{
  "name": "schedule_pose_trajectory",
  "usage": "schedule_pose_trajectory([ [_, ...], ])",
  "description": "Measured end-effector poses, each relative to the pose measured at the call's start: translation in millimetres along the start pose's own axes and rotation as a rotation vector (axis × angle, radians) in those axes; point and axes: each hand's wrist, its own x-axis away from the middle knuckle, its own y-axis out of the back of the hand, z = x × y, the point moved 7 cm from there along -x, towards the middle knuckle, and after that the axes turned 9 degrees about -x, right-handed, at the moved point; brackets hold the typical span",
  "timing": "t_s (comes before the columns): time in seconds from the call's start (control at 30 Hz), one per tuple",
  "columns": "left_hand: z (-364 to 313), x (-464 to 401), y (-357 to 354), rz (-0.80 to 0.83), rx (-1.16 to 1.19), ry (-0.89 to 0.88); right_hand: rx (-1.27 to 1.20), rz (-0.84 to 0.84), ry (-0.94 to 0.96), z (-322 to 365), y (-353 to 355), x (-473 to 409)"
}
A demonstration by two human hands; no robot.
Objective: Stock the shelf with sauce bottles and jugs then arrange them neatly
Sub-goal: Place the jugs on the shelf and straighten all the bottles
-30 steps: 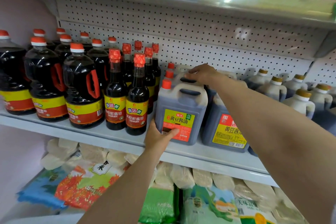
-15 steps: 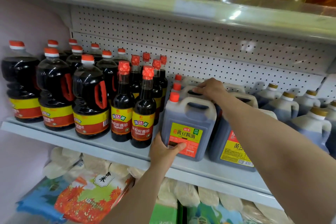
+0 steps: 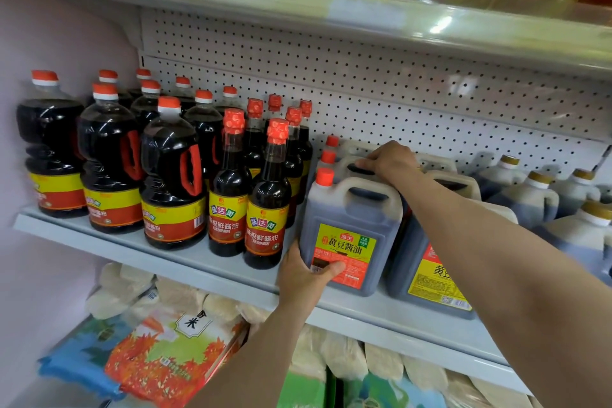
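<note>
Jug (image 3: 347, 235) at the front of the shelf (image 3: 198, 262) stands upright, long axis vertical, just right of the slim bottles (image 3: 265, 195). The left hand (image 3: 306, 278) grips its near lower-left corner, thumb across the label; the right hand (image 3: 390, 161) rests on the jug behind (image 3: 351, 169), fingers curled, seemingly round its handle. Another jug (image 3: 427, 275) stands touching or nearly so on the right, so room is tight.

Two bare forearms reaching in from the lower frame, no sleeves visible, left hand (image 3: 306, 278) and right hand (image 3: 392, 161) without gloves, rings, watch or wristbands, short unpainted fingernails
</note>
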Motion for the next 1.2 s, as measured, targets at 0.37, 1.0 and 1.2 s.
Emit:
schedule_pose_trajectory([
  [0.37,-5.3,3.4,3.4,0.002,-0.013,-0.011,-0.114,0.104,0.125,1.4,5.2,12.3],
  [1.0,-9.1,5.7,4.6,-0.03,-0.009,-0.045,-0.035,0.292,0.268,7.1,-6.3,95.8],
  [1.2,-9.8,7.2,4.9,-0.043,0.006,-0.047,-0.073,0.293,0.257,5.2,-7.1,96.4],
])
